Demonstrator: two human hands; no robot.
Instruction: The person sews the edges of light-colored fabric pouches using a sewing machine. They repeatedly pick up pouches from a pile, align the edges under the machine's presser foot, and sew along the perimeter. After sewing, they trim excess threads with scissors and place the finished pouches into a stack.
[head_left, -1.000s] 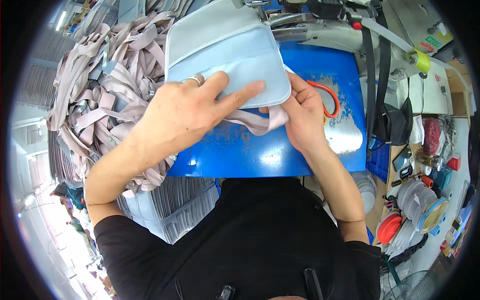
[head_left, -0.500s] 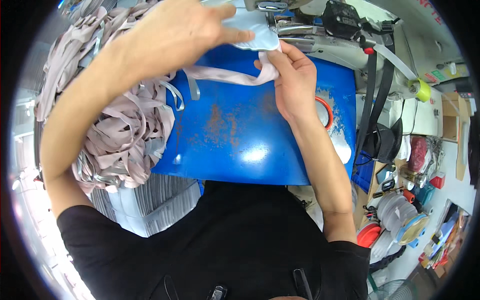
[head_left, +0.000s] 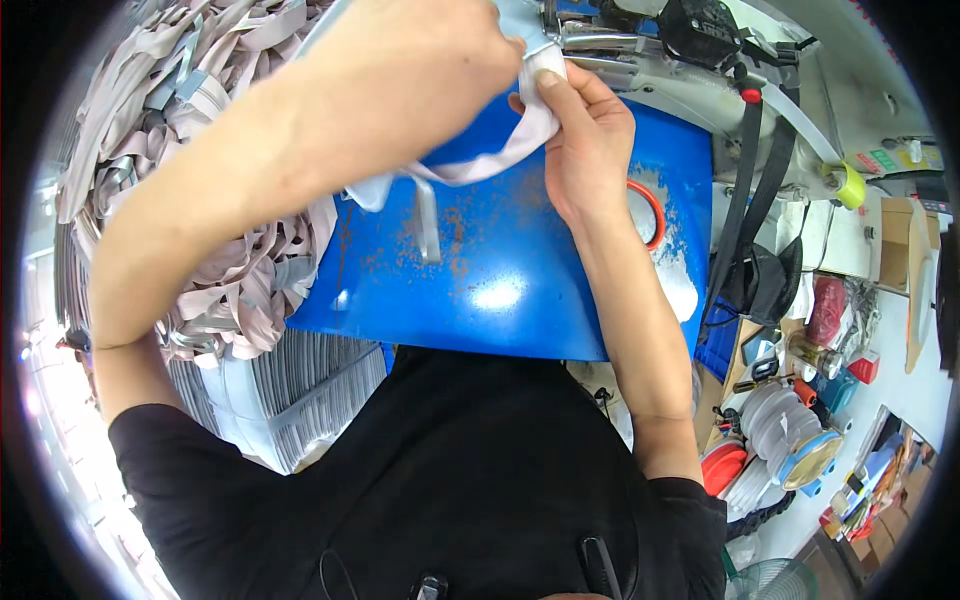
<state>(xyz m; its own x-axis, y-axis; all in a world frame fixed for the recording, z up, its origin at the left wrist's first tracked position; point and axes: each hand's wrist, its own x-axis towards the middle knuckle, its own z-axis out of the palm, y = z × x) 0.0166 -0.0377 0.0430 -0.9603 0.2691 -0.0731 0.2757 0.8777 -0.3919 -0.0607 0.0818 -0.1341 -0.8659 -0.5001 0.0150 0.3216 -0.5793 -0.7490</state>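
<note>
My right hand (head_left: 592, 140) pinches a pale pink strap (head_left: 540, 125) between thumb and fingers, close to the edge of a light blue fabric piece (head_left: 522, 18). From there the strap curves down and left, passing beneath my left forearm. My left hand (head_left: 440, 75) reaches across from the left with its fingers curled in at the fabric's edge; the hand and wrist hide much of the piece. Metal parts of a machine (head_left: 600, 42) stand right beside the fabric. A short grey strip (head_left: 428, 225) hangs below the strap over the blue worktop (head_left: 480, 260).
A large heap of pink and grey straps (head_left: 250, 270) lies at the left, above a tied stack of grey sheets (head_left: 290, 395). An orange-red ring (head_left: 655, 215) is on the worktop near my right forearm. Black straps (head_left: 745, 200) hang at right, beside a cluttered shelf area.
My left hand has moved right and its fingers, stretched out before, are now curled. The fabric and strap have shifted upward slightly, and the grey strip has swung right.
</note>
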